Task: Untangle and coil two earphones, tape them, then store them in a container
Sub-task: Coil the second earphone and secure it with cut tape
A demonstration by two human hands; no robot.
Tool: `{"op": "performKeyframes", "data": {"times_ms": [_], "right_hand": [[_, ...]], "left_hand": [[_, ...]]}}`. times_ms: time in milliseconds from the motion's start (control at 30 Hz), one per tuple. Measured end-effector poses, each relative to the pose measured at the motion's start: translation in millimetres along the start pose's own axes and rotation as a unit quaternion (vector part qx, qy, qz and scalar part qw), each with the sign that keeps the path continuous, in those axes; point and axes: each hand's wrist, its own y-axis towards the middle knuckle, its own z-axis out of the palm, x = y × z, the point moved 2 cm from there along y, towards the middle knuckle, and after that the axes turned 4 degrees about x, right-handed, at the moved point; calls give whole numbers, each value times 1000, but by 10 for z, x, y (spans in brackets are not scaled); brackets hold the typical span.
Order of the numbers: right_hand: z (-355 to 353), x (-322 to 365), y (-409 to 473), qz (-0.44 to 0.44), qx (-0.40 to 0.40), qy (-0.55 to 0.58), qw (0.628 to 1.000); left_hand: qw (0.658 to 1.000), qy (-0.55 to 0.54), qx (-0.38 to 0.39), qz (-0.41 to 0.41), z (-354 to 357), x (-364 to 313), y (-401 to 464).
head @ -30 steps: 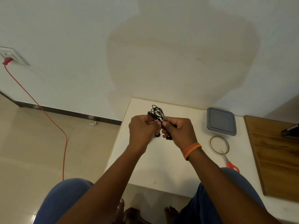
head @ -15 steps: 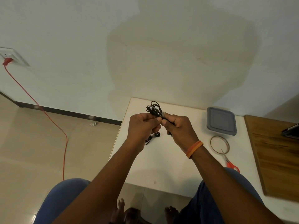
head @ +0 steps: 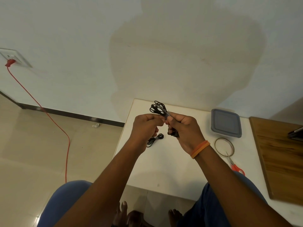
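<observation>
Above the white table (head: 170, 169) I hold a coiled black earphone (head: 158, 108). Its loops stick up past my fingers. My right hand (head: 183, 128) grips the coil's middle, where a shiny strip of tape seems to wrap it, and the earbuds hang below that fist. My left hand (head: 146, 126) pinches the same spot from the left. A second coiled black earphone (head: 155, 140) lies on the table under my left hand, partly hidden by it. At the right stand a closed grey container (head: 226, 122), a tape roll (head: 224, 147) and red-handled scissors (head: 235, 166).
A wooden board (head: 282, 161) lies along the right edge with a dark device (head: 296, 134) on it. The table's left edge drops to a tiled floor. A red cable (head: 65, 136) runs from a wall socket (head: 13, 58) down across the floor. My knees sit below the table's front edge.
Both hands have lifted the coiled earphone slightly up and away. The second earphone on the table has come into view below my left hand.
</observation>
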Motion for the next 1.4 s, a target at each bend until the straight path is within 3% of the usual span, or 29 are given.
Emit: {"op": "performKeyframes", "data": {"times_ms": [167, 533, 833, 1033, 1167, 1400], "right_hand": [[-31, 22, -11, 26, 32, 8, 999], [0, 23, -27, -1, -15, -38, 999], [-32, 60, -2, -70, -3, -40, 997], [-75, 111, 18, -33, 31, 34, 998], [-104, 130, 1, -34, 50, -13, 998], [-69, 171, -25, -55, 64, -6, 996]], "left_hand": [[999, 36, -13, 27, 16, -6, -15], [997, 60, -16, 48, 7, 17, -12], [999, 22, 23, 39, 1, -23, -20], [998, 9, 52, 27, -48, -41, -17], [996, 14, 83, 2, -96, -62, 9], [986, 85, 81, 121, -138, -115, 32]]}}
